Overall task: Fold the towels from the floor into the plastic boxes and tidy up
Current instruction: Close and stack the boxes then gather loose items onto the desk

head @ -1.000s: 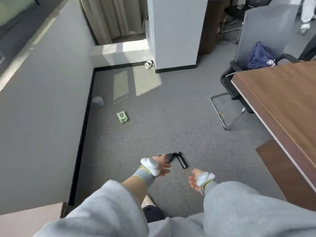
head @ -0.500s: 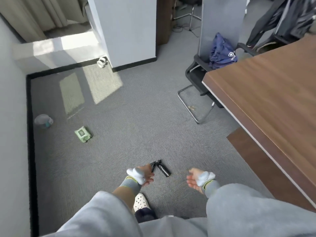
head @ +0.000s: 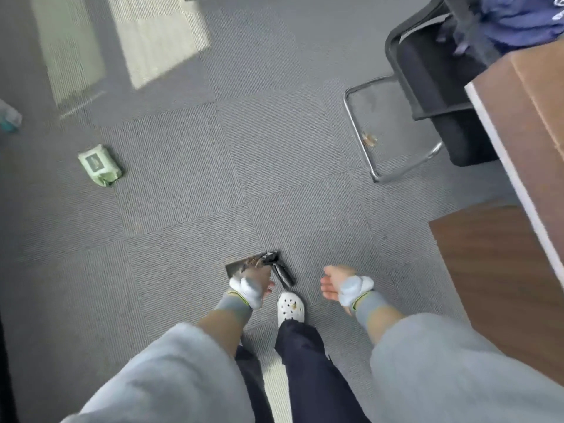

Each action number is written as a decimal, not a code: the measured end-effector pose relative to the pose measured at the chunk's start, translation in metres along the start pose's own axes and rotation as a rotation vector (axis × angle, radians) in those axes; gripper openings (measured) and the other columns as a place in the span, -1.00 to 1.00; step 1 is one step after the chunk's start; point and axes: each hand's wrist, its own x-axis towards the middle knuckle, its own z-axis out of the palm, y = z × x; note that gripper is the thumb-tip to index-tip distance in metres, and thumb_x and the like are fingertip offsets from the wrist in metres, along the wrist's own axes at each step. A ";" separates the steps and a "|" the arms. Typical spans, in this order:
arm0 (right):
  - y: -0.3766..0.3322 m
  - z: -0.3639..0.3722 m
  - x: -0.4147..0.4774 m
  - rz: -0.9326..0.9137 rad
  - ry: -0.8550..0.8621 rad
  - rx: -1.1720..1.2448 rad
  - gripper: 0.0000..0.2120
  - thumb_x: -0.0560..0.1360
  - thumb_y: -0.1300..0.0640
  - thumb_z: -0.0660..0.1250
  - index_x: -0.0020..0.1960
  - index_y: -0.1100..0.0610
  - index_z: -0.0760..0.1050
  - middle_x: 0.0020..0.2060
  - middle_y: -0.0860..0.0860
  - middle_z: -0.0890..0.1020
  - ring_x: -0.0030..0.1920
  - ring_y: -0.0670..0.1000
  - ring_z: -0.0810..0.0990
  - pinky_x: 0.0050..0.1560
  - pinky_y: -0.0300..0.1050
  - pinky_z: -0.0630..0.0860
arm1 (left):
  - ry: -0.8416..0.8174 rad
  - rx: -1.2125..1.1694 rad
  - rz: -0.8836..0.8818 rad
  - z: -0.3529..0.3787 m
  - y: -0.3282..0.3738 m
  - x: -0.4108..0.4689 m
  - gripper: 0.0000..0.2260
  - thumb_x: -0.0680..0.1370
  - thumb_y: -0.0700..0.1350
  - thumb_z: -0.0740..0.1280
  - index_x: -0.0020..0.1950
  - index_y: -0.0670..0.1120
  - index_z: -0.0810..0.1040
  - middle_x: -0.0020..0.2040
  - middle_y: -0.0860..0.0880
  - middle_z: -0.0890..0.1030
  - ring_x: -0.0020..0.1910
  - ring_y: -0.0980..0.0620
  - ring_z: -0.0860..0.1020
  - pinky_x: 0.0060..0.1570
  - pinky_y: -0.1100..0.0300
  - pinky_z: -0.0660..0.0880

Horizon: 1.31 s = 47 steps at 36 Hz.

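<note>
No towel and no plastic box is in view. My left hand [head: 258, 281] hangs low in front of me with the fingers curled in and nothing visible in it. It overlaps a metal floor socket [head: 236, 267] with a black plug [head: 282, 271] on the grey carpet. My right hand [head: 333, 283] hangs beside it, palm turned inward, fingers loosely apart and holding nothing. Both wrists carry white trackers and grey cuffs. A white clog [head: 290, 306] on my foot stands between the hands.
A green pack of wipes [head: 99, 164] lies on the carpet at the left. A black chair [head: 427, 87] with a chrome sled base stands at the upper right, a blue bag [head: 518, 16] on it. A brown desk [head: 537, 123] runs along the right edge.
The view has tilted down and moved forward; the wall and pillar are out of frame. Both hands hang in much the same pose. My foot now shows between them.
</note>
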 end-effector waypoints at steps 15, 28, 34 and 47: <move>0.044 0.102 0.293 -0.109 -0.018 -0.723 -0.74 0.52 0.21 0.25 -0.34 0.06 0.38 -0.18 0.02 0.51 0.05 0.03 0.54 0.10 -0.13 0.47 | 0.023 0.309 -0.092 0.005 -0.049 0.244 -0.65 0.58 -0.14 0.10 0.31 -0.14 0.48 0.26 -0.14 0.55 0.25 -0.12 0.51 0.20 0.18 0.46; 0.103 0.154 0.428 -0.032 -0.030 -0.995 -0.41 0.39 -0.04 0.40 0.33 0.12 0.30 0.29 0.10 0.38 0.31 0.16 0.41 0.22 0.00 0.41 | -0.015 0.306 -0.036 0.000 -0.052 0.346 -0.68 0.61 -0.15 0.15 0.27 -0.27 0.49 0.25 -0.24 0.55 0.25 -0.20 0.50 -0.22 0.28 0.38; 0.093 0.166 0.404 -0.163 -0.136 -0.687 -0.70 0.40 0.08 0.35 -0.37 -0.08 0.25 -0.42 -0.14 0.37 -0.35 -0.11 0.39 -0.37 -0.32 0.30 | 0.007 0.358 -0.104 -0.013 -0.050 0.331 -0.70 0.59 -0.09 0.14 0.21 -0.16 0.53 0.17 -0.13 0.61 0.20 -0.12 0.55 0.28 0.07 0.40; -0.023 0.083 0.137 -0.318 -0.289 -0.898 -0.52 0.28 -0.23 0.48 0.01 0.08 0.52 -0.08 -0.04 0.62 0.06 0.05 0.60 -0.14 -0.23 0.45 | 0.192 0.576 0.063 -0.055 0.053 0.075 -0.72 0.60 -0.14 0.14 0.27 -0.05 0.50 0.23 -0.03 0.57 0.24 -0.01 0.50 0.18 0.24 0.42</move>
